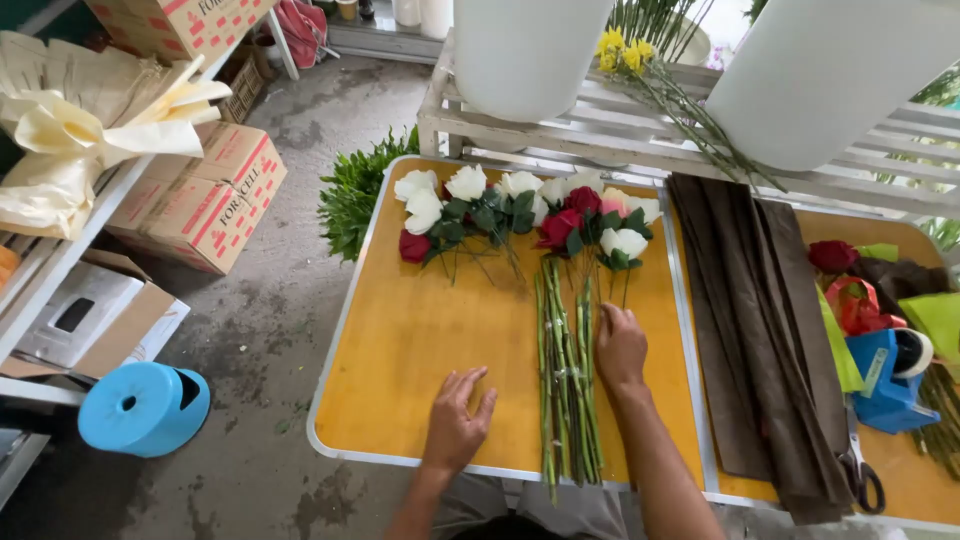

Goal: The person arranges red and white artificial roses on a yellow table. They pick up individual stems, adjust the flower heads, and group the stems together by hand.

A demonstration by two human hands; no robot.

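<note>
On the yellow table [400, 340], a row of white and red roses [520, 205] lies with the blooms pointing away from the person and the long green stems [565, 380] gathered into a bundle that runs down toward the near edge. Right beside that bundle, the right hand [620, 345] rests with its fingers on the uppermost stems, pressing or steadying them rather than closing around them. The left hand [457, 420] lies flat on the bare tabletop just left of the stems, fingers spread and released, holding nothing. A few loose roses sit apart to the left, near a clump of green foliage [350, 200] at the table's far corner. Dark brown wrapping sheets [760, 320] lie to the right, with scissors [858, 470] and a blue tape dispenser [888, 385] beyond them. Cardboard boxes [205, 205] and a blue stool [145, 408] stand on the floor at left.
</note>
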